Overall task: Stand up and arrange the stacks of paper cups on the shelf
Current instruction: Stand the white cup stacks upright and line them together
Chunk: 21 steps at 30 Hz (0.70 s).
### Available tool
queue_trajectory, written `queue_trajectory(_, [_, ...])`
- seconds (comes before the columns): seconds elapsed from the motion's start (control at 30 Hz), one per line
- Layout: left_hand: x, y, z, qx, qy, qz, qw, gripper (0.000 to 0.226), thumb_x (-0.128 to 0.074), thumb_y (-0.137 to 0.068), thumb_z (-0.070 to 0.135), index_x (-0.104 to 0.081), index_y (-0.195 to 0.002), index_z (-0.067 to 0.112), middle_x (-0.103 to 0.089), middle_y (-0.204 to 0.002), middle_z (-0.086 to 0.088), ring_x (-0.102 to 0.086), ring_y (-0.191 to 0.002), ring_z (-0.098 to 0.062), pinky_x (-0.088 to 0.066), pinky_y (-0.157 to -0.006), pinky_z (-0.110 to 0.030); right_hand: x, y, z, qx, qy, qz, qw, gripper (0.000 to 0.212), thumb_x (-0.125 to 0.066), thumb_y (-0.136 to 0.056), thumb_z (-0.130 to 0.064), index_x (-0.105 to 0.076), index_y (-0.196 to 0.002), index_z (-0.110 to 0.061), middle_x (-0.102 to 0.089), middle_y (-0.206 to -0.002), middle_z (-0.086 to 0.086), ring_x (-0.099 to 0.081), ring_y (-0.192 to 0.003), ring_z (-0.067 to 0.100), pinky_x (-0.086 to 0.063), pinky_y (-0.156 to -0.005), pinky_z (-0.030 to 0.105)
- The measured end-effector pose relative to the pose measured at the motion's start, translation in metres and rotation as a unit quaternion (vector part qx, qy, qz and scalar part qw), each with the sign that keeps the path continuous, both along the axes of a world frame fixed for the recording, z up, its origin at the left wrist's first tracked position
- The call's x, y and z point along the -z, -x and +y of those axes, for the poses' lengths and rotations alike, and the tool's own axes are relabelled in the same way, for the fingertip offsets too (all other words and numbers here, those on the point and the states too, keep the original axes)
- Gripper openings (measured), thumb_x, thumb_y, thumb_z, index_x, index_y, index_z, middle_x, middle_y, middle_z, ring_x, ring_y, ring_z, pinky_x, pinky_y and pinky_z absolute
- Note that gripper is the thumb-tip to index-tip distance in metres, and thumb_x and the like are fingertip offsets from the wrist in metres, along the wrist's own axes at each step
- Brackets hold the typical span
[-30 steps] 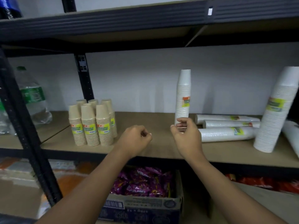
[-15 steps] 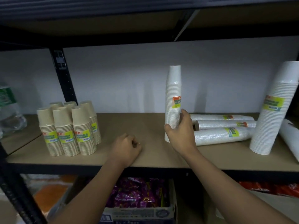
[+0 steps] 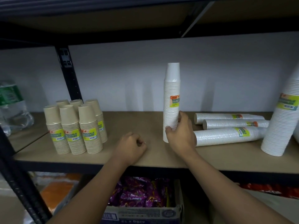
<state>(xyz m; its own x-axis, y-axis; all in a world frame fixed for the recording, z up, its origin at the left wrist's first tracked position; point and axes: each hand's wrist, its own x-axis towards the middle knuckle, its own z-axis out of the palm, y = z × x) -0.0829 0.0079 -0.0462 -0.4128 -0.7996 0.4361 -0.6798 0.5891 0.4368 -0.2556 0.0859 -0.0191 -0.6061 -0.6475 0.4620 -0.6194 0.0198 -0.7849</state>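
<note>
A tall white cup stack [image 3: 171,94] stands upright mid-shelf, and my right hand [image 3: 179,135] grips its lower part. My left hand [image 3: 131,147] rests as a closed fist on the brown shelf board [image 3: 129,123], holding nothing. To the right of the held stack lie three white cup stacks [image 3: 226,126] on their sides. A wider white stack [image 3: 283,120] stands upright at the far right. Several short tan cup stacks [image 3: 74,126] stand grouped at the left.
A black upright post [image 3: 68,73] rises behind the tan stacks. A water bottle [image 3: 11,107] sits on the neighbouring shelf at left. Below the shelf is a cardboard box [image 3: 140,212] of purple packets. The upper shelf hangs low overhead.
My right hand has gone from just in front of the upright white stack to gripping its lower part. The view has shifted closer and to the right. The left fist has lowered onto the shelf.
</note>
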Motion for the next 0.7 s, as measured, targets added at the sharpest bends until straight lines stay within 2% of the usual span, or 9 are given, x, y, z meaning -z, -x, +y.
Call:
queue_trajectory(0.07, [-0.002, -0.006, -0.005, -0.010, 0.003, -0.011, 1.000, 0.017, -0.065, -0.084, 0.034, -0.070, -0.084, 0.017, -0.052, -0.084, 0.007, -0.059, -0.092, -0.020, -0.047, -0.081, -0.031, 0.002, -0.008, -0.004, -0.020, 0.021, -0.004, 1.000, 0.065, -0.072, -0.086, -0.019, -0.042, -0.144, -0.016, -0.051, -0.136, 0.005, -0.055, -0.123, 0.025, -0.045, -0.099, 0.036])
queue_trajectory(0.17, [-0.003, -0.018, -0.012, -0.037, 0.012, -0.016, 0.999, 0.019, -0.064, -0.084, 0.033, -0.070, -0.086, 0.016, -0.053, -0.086, 0.004, -0.060, -0.091, -0.023, -0.048, -0.081, -0.032, 0.005, -0.021, -0.010, -0.043, 0.043, -0.013, 0.998, 0.062, -0.075, -0.085, -0.020, -0.047, -0.139, -0.014, -0.049, -0.131, 0.005, -0.057, -0.118, 0.024, -0.048, -0.101, 0.040])
queue_trajectory(0.3, [0.000, -0.024, -0.010, -0.049, 0.008, 0.001, 0.999, 0.018, -0.063, -0.085, 0.031, -0.068, -0.084, 0.014, -0.053, -0.087, 0.002, -0.059, -0.090, -0.024, -0.046, -0.079, -0.031, 0.010, -0.034, -0.017, -0.054, 0.043, -0.019, 0.997, 0.066, -0.078, -0.083, -0.030, -0.047, -0.140, -0.017, -0.044, -0.120, -0.004, -0.056, -0.115, 0.020, -0.043, -0.096, 0.030])
queue_trajectory(0.43, [0.002, -0.023, -0.007, -0.056, 0.005, 0.014, 0.998, 0.015, -0.062, -0.085, 0.031, -0.066, -0.082, 0.017, -0.053, -0.087, 0.003, -0.059, -0.089, -0.023, -0.044, -0.075, -0.030, 0.015, -0.040, -0.023, -0.049, 0.031, -0.024, 0.998, 0.064, -0.078, -0.080, -0.033, -0.051, -0.135, -0.015, -0.053, -0.125, 0.005, -0.054, -0.117, 0.025, -0.045, -0.098, 0.039])
queue_trajectory(0.6, [0.003, -0.021, -0.007, -0.069, 0.004, 0.013, 0.998, 0.016, -0.062, -0.085, 0.032, -0.067, -0.083, 0.017, -0.051, -0.087, 0.004, -0.059, -0.092, -0.024, -0.044, -0.077, -0.031, 0.015, -0.039, -0.022, -0.083, -0.001, -0.049, 0.995, 0.063, -0.075, -0.079, -0.021, -0.047, -0.135, -0.017, -0.060, -0.125, 0.001, -0.057, -0.106, 0.016, -0.044, -0.084, 0.030])
queue_trajectory(0.7, [0.003, -0.020, -0.008, -0.071, 0.001, 0.016, 0.997, 0.015, -0.062, -0.084, 0.032, -0.065, -0.080, 0.018, -0.051, -0.086, 0.004, -0.060, -0.090, -0.024, -0.045, -0.075, -0.031, 0.017, -0.040, -0.027, -0.072, -0.005, -0.030, 0.997, 0.060, -0.076, -0.080, -0.026, -0.050, -0.133, -0.015, -0.061, -0.125, 0.004, -0.060, -0.111, 0.022, -0.048, -0.086, 0.032])
